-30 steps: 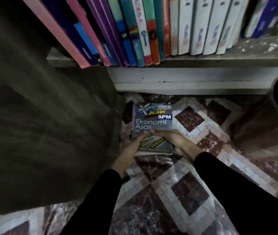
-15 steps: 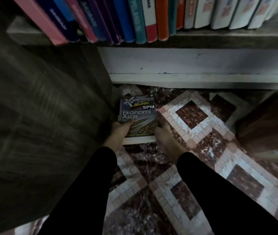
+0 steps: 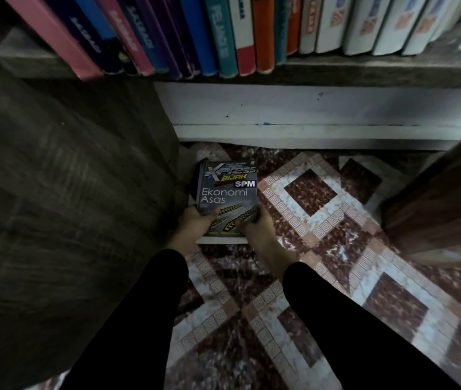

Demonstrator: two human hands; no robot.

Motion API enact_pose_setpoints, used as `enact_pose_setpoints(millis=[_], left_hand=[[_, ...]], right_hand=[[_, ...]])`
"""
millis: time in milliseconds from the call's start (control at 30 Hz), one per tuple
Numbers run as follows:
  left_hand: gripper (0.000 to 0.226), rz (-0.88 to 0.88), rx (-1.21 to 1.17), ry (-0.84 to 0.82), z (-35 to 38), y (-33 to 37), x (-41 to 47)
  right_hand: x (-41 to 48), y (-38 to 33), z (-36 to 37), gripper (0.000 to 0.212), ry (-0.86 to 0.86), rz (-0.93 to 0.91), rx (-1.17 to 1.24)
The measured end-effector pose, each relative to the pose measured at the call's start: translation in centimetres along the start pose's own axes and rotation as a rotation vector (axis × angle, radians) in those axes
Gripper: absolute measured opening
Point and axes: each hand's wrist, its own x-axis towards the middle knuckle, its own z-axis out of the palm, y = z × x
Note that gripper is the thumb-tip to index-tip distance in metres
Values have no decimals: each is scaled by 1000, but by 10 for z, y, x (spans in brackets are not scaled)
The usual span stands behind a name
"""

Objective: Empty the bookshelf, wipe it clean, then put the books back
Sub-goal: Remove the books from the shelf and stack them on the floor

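The left hand and right hand pinch the near end of the book, thumbs on its cover. In the last second it has dropped and slid left, toward the far-left corner of the floor under the shelf (other books remain there), so emptying looks barely begun.

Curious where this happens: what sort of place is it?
Probably a room in a home: a shelf packed with schoolbooks, a patterned tiled floor, and an Ekonomi Asas revision book.
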Motion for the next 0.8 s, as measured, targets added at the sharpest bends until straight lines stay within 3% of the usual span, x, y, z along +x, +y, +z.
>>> enact_pose_setpoints(millis=[167,367,633,800], left_hand=[[53,60,152,-48,-3,-8,-4],[74,236,642,-37,-16,5,-35],[59,399,938,-208,-34,46,-110],[45,496,1059,-202,-41,82,-172]], right_hand=[[-2,-6,-7,39,-63,26,-287],[-23,-31,-41,40,-191,-90,-911],[-82,-76,-83,16,-199,-31,-1105],[-130,-115,-111,22,-108,-138,-1210]])
